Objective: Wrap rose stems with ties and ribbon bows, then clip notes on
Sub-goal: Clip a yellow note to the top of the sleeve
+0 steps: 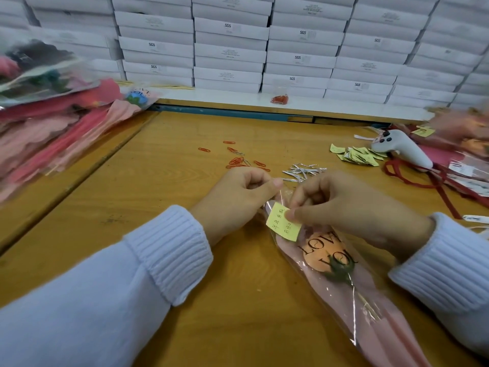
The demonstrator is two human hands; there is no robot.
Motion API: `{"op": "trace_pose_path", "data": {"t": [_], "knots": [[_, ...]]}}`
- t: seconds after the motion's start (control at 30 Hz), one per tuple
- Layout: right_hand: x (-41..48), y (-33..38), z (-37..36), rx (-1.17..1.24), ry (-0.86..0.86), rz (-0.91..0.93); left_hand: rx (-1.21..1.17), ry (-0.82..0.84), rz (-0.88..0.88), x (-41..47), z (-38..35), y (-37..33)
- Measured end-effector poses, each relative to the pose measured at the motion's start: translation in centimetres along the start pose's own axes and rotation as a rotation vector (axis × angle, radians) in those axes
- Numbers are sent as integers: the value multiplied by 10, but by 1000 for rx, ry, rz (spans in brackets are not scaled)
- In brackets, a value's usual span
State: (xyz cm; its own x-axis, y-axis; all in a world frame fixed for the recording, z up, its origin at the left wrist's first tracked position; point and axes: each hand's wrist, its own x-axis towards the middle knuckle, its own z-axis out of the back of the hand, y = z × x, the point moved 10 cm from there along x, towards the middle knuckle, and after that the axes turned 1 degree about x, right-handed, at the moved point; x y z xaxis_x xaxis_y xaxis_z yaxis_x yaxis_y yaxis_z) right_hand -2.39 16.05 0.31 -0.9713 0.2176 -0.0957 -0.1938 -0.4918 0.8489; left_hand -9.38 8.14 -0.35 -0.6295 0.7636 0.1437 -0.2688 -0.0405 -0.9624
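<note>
two hands meet at the top of the rose sleeve (344, 282): right hand (352, 207) pinches the yellow note (281, 225) against it, left hand (238, 192) curls beside, grip unclear; a red paper clip (203, 149) should straddle both squarely.

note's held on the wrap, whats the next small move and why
Probably slide one of the clips over the note and the wrap edge. The right hand pinches the note against the wrap and no clip shows on it. The left hand is curled beside it, contents unclear, with loose clips just beyond.
</note>
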Motion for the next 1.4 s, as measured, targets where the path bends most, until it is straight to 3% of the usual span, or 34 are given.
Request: {"op": "trace_pose_path", "data": {"t": [0.27,0.4,0.6,0.77,1.07,1.27,1.4], "knots": [[1,-7,13,126,-141,-51,-79,37,44,0,-3,2],[-1,-7,8,137,-81,-64,-57,35,37,0,-3,3],[-3,17,40,-134,-360,225,-15,60,-6,0,-6,0],[5,15,25,-216,-195,234,3,87,-22,-3,-10,-3],[5,12,40,-175,-324,254,151,38,-58,-3,-6,-9],[10,11,28,-46,-208,252,230,-90,-161,-3,7,-20],[9,13,29,-9,-214,270,178,-26,-137,-2,3,-15]]}}
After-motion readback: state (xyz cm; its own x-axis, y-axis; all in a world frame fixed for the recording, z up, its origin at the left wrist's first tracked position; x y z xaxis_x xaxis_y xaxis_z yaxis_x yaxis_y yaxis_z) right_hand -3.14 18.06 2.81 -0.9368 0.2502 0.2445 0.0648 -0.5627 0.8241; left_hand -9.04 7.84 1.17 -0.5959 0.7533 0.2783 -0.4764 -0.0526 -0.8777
